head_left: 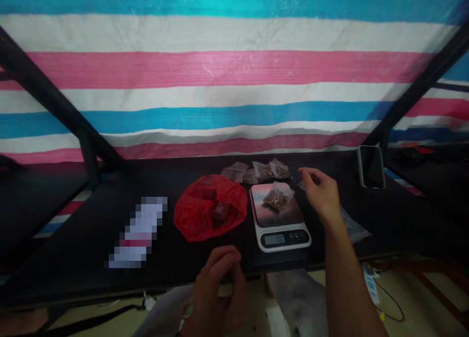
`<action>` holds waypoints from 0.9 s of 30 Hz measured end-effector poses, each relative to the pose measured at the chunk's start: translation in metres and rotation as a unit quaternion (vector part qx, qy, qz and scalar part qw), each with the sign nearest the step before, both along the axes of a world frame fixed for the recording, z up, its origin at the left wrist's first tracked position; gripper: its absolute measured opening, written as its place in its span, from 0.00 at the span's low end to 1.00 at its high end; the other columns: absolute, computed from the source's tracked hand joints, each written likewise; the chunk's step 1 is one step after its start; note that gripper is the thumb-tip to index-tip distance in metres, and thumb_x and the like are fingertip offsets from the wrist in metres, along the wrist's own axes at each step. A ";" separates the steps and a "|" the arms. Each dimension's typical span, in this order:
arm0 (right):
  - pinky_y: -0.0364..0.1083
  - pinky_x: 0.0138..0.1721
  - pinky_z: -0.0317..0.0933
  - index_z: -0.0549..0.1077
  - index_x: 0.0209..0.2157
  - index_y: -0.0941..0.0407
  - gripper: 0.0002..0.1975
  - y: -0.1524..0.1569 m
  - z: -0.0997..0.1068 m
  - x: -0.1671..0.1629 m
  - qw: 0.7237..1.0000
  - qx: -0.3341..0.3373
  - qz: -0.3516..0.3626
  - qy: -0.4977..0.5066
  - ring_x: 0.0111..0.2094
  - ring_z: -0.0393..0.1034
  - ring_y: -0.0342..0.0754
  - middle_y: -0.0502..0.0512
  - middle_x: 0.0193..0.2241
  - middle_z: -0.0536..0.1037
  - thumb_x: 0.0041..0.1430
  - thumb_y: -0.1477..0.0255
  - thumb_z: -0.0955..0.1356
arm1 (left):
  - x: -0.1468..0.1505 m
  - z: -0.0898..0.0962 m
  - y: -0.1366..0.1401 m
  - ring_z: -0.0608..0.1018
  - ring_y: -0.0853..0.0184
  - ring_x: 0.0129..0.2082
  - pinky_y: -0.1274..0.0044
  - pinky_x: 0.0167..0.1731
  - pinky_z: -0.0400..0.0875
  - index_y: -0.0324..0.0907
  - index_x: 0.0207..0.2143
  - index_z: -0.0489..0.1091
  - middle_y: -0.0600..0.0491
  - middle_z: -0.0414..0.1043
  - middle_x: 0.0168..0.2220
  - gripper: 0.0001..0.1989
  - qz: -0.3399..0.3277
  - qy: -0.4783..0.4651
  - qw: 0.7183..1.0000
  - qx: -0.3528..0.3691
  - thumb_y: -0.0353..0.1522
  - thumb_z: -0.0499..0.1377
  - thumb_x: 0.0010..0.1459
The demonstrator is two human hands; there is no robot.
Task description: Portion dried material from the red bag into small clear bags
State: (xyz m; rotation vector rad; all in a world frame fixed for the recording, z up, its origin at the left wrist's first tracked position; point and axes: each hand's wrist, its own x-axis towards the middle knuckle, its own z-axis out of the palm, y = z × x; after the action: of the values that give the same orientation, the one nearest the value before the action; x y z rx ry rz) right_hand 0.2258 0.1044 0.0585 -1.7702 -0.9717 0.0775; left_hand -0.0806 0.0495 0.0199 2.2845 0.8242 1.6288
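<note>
A white kitchen scale [284, 240] with a metal top lies in front of me, its display lit. On its plate rests a small clear bag of brown dried bits [278, 198]. My right hand [322, 193] is just beyond the scale's right side, fingers pinched at a small plastic bag [301, 185] that is mostly hidden by the hand. My left hand [222, 278] hovers at the table's near edge, fingers curled in and nothing visible in them. Left of the scale sits an open red plastic bag [190, 215] with small clear packets inside.
Several filled small bags [263, 172] lie in a row behind the scale. A clear plastic bag [353, 224] lies beside my right forearm. A phone [371, 166] leans at the back right. A blurred-out paper-like item [141, 229] is on the left of the black table [88, 244].
</note>
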 end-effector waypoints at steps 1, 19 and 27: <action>0.51 0.38 0.65 0.85 0.43 0.57 0.23 -0.001 0.000 0.001 1.000 -0.003 -0.002 -0.001 0.32 0.74 0.53 0.61 0.36 0.85 0.62 0.56 0.66 | 0.001 0.000 0.000 0.82 0.74 0.33 0.86 0.32 0.78 0.41 0.48 0.69 0.53 0.75 0.39 0.14 0.001 -0.002 1.000 -0.003 0.19 0.56 0.62; 0.56 0.52 0.65 0.84 0.31 0.50 0.14 -0.011 0.000 0.001 0.983 -0.088 0.145 -0.077 0.36 0.75 0.54 0.54 0.31 0.85 0.61 0.59 0.67 | 0.018 0.011 -0.003 0.83 0.71 0.30 0.83 0.28 0.78 0.45 0.47 0.69 0.53 0.77 0.36 0.15 0.003 -0.020 1.000 -0.017 0.19 0.56 0.62; 0.55 0.53 0.63 0.82 0.30 0.52 0.14 -0.006 -0.007 -0.002 0.977 -0.092 0.170 -0.093 0.41 0.73 0.56 0.57 0.33 0.83 0.61 0.60 0.69 | 0.022 0.011 0.000 0.83 0.71 0.30 0.83 0.29 0.78 0.44 0.47 0.68 0.53 0.77 0.36 0.15 -0.004 -0.021 1.000 -0.006 0.19 0.55 0.61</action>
State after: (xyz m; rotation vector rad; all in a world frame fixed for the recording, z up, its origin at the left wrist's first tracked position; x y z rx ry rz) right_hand 0.2236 0.0980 0.0513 -1.7835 -1.4383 0.2298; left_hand -0.0588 0.0491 0.0307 2.2358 0.8120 1.6575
